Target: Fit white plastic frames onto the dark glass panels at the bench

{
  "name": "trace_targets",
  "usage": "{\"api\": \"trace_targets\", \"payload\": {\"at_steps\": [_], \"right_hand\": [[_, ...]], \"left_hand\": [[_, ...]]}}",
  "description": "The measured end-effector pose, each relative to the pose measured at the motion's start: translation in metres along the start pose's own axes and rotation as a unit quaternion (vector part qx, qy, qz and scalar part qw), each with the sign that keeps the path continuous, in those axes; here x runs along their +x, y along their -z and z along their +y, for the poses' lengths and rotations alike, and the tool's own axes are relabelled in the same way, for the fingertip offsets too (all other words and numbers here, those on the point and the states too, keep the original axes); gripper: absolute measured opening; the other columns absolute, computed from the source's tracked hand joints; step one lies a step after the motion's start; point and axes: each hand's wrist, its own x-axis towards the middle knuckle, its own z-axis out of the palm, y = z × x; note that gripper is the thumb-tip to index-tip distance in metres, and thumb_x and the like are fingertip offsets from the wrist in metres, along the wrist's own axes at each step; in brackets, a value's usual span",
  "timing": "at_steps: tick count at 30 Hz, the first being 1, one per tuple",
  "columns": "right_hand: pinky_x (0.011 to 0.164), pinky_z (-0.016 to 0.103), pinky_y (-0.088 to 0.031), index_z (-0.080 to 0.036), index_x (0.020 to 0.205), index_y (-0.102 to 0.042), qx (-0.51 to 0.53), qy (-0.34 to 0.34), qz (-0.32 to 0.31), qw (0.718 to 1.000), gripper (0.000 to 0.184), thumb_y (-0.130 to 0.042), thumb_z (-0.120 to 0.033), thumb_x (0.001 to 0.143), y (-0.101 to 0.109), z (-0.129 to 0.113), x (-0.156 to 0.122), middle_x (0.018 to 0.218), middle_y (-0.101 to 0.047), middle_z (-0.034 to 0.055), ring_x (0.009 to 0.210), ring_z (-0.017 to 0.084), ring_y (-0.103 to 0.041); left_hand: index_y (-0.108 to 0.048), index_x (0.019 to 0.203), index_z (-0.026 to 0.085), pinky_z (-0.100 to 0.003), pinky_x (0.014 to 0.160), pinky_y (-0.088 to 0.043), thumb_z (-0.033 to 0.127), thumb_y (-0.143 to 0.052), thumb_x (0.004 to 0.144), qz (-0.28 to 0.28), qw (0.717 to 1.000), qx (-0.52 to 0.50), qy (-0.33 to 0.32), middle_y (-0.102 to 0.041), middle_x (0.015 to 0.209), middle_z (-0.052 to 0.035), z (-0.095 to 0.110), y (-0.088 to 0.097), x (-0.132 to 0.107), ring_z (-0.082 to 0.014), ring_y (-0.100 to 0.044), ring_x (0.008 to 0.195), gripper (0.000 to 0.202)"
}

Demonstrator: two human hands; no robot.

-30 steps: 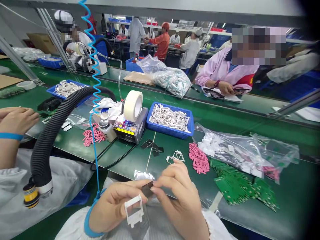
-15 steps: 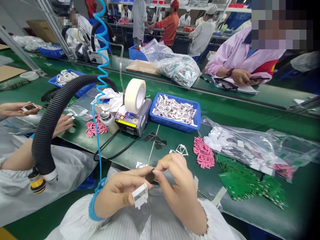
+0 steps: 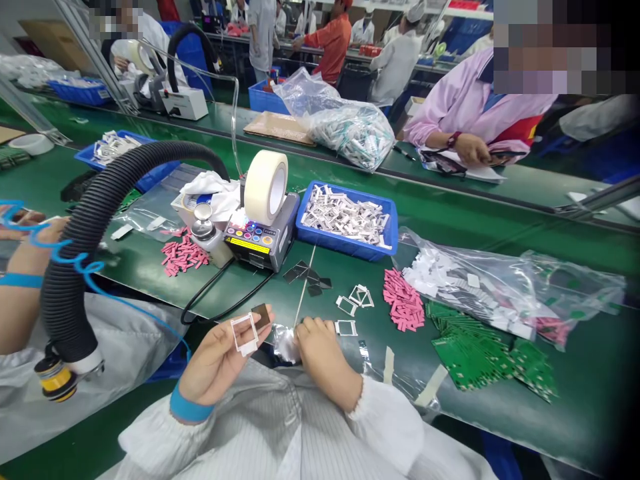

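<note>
My left hand [image 3: 220, 357] lies palm up near the table's front edge. It holds a white plastic frame [image 3: 244, 334] and a small dark square piece [image 3: 261, 316] at its fingertips. My right hand [image 3: 320, 353] rests knuckles up on the green table, its fingers curled against a crumpled bit of clear film [image 3: 286, 343]. A loose white frame [image 3: 346, 327] lies just past its fingers. More white frames [image 3: 356, 297] and several dark squares [image 3: 306, 275] lie further out.
A tape dispenser [image 3: 263, 230] with a white roll stands ahead, beside a blue tray [image 3: 345, 245] of white parts. Pink strips [image 3: 400, 300], green boards [image 3: 480, 353] and a clear bag [image 3: 500, 287] lie right. A black ribbed hose [image 3: 85, 233] arcs left. Other people work around.
Both hands have moved apart and down to the table. The left now holds the frame and dark piece alone; the right let go and dropped onto the clear film.
</note>
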Motion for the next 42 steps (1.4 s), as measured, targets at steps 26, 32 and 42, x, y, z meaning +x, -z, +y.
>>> {"api": "trace_targets", "payload": {"at_steps": [26,32,42], "right_hand": [[0.09,0.043,-0.044,-0.029,0.108,-0.056,0.576,0.208,0.061,0.788,0.039,-0.066,-0.045,0.075,0.054,-0.03,0.002,0.111,-0.062,0.0063,0.11,0.023,-0.051],[0.082,0.04,-0.041,-0.023,0.083,-0.056,0.313,0.177,0.224,0.906,0.005,-0.058,-0.018,0.082,0.081,-0.039,-0.004,0.075,-0.055,0.0007,0.079,0.017,-0.052],[0.08,0.038,-0.038,-0.021,0.074,-0.052,0.216,0.148,0.215,0.941,0.011,-0.054,-0.017,0.084,0.084,-0.043,-0.004,0.072,-0.055,-0.0002,0.073,0.016,-0.051]], "left_hand": [[-0.074,0.081,0.019,-0.055,0.099,-0.033,0.041,-0.069,0.069,-0.303,0.949,-0.033,0.083,-0.065,0.112,-0.014,0.01,-0.042,-0.024,-0.0337,-0.053,0.114,0.026],[-0.075,0.085,0.021,-0.045,0.095,-0.039,0.046,-0.068,0.068,-0.282,0.953,0.11,-0.012,-0.06,0.12,-0.0133,0.015,-0.038,-0.029,-0.0318,-0.055,0.109,0.031],[-0.072,0.098,0.026,-0.034,0.088,-0.043,0.043,-0.066,0.072,-0.318,0.916,0.232,-0.083,-0.055,0.124,-0.0109,0.019,-0.033,-0.027,-0.0219,-0.057,0.098,0.032]]}}
